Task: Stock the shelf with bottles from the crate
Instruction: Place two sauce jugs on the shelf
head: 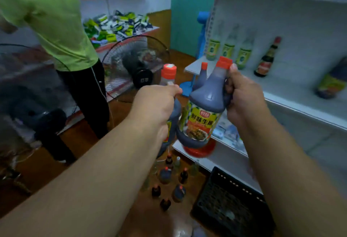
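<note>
In the head view, two large dark jugs of moulded plastic are held up in front of a white metal shelf (293, 103). The right hand (242, 94) is curled round the loop handle of the right jug (205, 105), a bulbous-shouldered bottle with an orange cap and a glossy yellow-green label printed in red characters; the jug is tilted slightly, and its red base is blurred. The left hand (157, 103) is closed round the neck or handle of the left jug (171, 116), whose body is mostly hidden behind the wrist, only an orange cap and a strip of label being visible. A third orange-capped neck is seen between them, its body concealed. On the shelf, three pale clear bottles (229, 47) with green labels and a slim dark bottle (266, 58) stand upright, softened by blur; another dark bottle is cut off at the right edge. Below, a black lattice crate (231, 203) rests on the brown floor, with small bottles (169, 182) standing just beside it. A wire-caged fan (135, 63) and a person in a green shirt (50, 18) are seen at left.
</note>
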`<state>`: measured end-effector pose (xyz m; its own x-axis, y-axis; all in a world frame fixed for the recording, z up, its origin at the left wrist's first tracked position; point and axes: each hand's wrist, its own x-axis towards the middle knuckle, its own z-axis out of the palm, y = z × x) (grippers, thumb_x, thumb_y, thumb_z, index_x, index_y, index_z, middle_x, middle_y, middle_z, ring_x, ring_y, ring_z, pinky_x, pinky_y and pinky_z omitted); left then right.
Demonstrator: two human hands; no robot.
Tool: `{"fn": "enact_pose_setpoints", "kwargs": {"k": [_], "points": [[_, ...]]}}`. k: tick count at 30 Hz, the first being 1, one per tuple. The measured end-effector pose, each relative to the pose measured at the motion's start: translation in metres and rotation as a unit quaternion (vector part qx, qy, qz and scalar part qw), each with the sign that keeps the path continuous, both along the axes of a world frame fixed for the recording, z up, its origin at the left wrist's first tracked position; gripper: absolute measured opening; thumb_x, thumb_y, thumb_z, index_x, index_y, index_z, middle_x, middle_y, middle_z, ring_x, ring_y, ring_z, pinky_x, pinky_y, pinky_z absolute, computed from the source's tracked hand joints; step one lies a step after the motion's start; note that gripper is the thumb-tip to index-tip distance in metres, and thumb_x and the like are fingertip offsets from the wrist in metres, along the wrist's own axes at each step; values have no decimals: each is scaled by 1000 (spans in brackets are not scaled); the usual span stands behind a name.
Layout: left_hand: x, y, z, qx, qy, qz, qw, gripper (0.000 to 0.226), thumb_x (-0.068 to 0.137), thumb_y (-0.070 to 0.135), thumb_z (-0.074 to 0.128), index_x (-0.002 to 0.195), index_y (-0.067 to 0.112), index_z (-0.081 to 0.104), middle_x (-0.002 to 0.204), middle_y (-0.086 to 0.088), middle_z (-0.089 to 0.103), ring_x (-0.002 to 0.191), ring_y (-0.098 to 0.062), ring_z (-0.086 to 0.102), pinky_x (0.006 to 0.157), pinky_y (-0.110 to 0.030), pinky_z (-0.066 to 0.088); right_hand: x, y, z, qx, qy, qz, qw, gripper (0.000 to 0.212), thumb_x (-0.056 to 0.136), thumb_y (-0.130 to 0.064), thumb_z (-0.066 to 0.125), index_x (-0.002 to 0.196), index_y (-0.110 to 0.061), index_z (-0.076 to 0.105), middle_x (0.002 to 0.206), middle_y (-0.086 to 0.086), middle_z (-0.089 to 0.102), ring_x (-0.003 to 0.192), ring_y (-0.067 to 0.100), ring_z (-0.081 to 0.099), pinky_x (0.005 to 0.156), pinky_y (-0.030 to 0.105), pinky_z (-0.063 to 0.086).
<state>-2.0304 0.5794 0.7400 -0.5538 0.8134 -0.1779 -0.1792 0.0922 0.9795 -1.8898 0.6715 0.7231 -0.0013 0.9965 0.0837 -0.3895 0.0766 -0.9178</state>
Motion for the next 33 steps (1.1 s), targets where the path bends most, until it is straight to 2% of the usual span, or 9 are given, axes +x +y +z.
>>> {"fn": "enact_pose_setpoints", "kwargs": {"k": [5,11,14,18,21,23,27,30,33], "points": [[60,-15,-1,-18,-12,-93,995,15,89,17,65,98,7,72,80,-2,64,50,-2,54,38,-8,35,77,-45,1,-19,10,-66,998,45,98,-27,55,57,-18,40,44,-6,31,40,8,30,44,20,30],[162,-35,-7,-33,-45,-172,984,11,86,16,69,90,6,71,76,-4,65,63,-13,56,55,-25,41,184,-86,3,-28,10,-152,988,44,95,-29,60,58,-20,39,47,-5,30,43,8,28,43,20,29],[225,-39,-14,-37,-28,-204,978,9,85,16,70,80,9,69,73,-5,63,68,-17,57,65,-30,41,253,-100,0,-35,42,-205,977,37,93,-29,63,63,-18,47,56,-1,39,51,10,37,55,25,38],[324,-47,-34,-22,-27,-226,974,32,90,21,66,58,16,70,68,0,64,72,-19,60,72,-32,45,355,-120,-3,-46,76,-235,968,30,93,-30,63,70,-14,55,61,2,49,58,14,50,62,29,50],[401,-55,-39,-36,-42,-264,963,32,97,22,57,67,19,68,54,10,60,50,-1,56,49,-12,41,430,-138,-4,-47,88,-257,961,34,94,-30,62,66,-14,52,55,-1,45,53,12,48,61,29,49],[446,-59,-41,-67,-65,-284,954,28,98,20,54,72,17,64,58,9,57,38,0,44,33,-9,31,475,-149,-7,-59,86,-279,955,36,95,-30,61,63,-15,51,51,-3,44,49,10,47,57,27,48],[521,-50,-47,-72,-64,-322,942,28,100,19,50,75,16,62,69,4,52,44,-2,44,33,-8,30,553,-156,-12,-72,85,-320,941,41,95,-29,60,59,-17,45,48,-5,35,40,5,36,47,22,41],[565,-31,-55,-84,-53,-339,935,25,99,18,53,76,16,63,62,6,53,30,5,42,34,-8,30,593,-148,-17,-83,93,-343,931,43,95,-28,61,57,-17,44,49,-5,34,40,5,34,47,21,41],[599,-6,-60,-93,-34,-347,933,26,96,19,58,71,18,67,51,9,58,36,4,48,41,-14,36,625,-128,-22,-82,84,-354,928,42,96,-29,60,58,-16,44,48,-5,35,40,4,37,46,21,43]]}}
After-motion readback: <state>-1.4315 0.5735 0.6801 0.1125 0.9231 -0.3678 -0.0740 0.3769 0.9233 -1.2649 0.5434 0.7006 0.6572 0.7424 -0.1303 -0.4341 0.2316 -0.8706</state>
